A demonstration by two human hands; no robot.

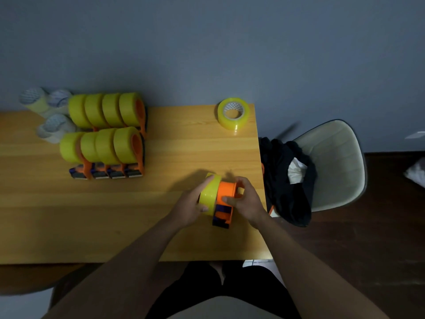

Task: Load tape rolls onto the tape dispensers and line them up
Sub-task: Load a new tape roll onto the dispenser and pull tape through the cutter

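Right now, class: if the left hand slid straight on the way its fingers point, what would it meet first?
The left hand already holds the tape roll, fingers pointing up-right; beyond it probably bare table, perhaps the loose roll.

- Yellow tape roll [208, 194]: on edge, partly seated on orange dispenser [226, 193], near bench front right.
- Loaded dispensers [103, 134]: eight, two rows, left.
- Spare roll [233, 116]: flat, far right corner.
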